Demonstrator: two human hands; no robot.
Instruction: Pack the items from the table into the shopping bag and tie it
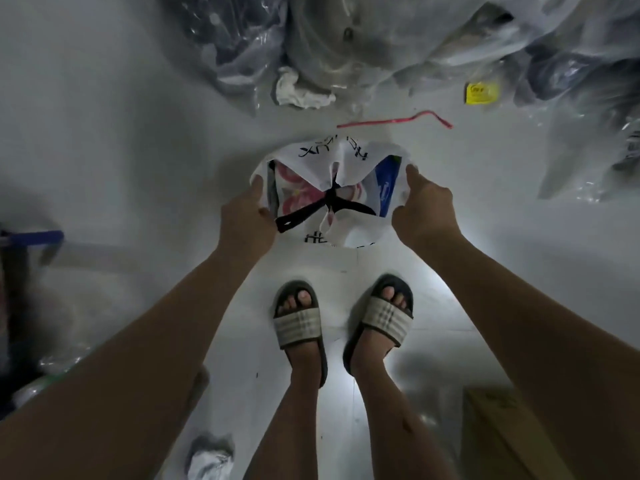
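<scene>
A white shopping bag with dark printed lettering sits on the pale floor in front of my feet. Its black handles are knotted together across the top. Through the gaps I see a package with a pink flower print and a blue package inside. My left hand grips the bag's left edge and my right hand grips its right edge, thumbs on the rim.
Clear plastic bags of goods are piled beyond the bag. A pink strip, a yellow packet and crumpled white paper lie on the floor. A cardboard box stands at lower right, a blue-topped frame at left.
</scene>
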